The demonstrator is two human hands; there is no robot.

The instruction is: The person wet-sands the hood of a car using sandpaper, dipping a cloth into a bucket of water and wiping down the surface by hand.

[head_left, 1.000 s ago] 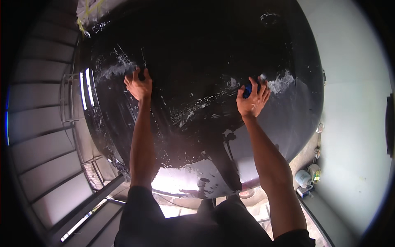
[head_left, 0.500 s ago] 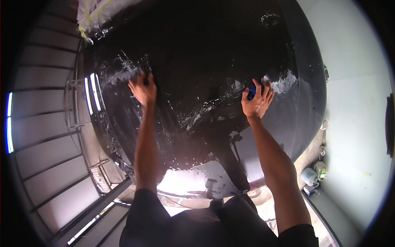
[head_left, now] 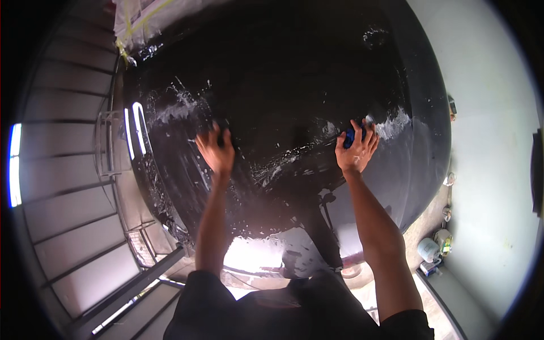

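A large, glossy black car panel (head_left: 283, 73) curves out in front of me, wet and streaked with whitish suds. On its left half lies my left hand (head_left: 216, 150), fingers bent and pressed to the surface. Something dark seems to sit under those fingers, but it blends into the black paint and I cannot make it out. Further right, my right hand (head_left: 357, 148) is closed over a small blue pad (head_left: 349, 137), held against the panel beside a white smear of suds. Most of the pad is covered by the fingers.
Masking film with yellow tape (head_left: 141, 22) covers the far left corner. A pale wall (head_left: 487, 130) runs along the right, with bottles (head_left: 429, 249) on the floor beside it. Metal framing and panels (head_left: 73, 195) stand at the left.
My left hand has slid toward me and to the right across the panel. My right hand stays on the blue pad at nearly the same spot. The view has shifted slightly.
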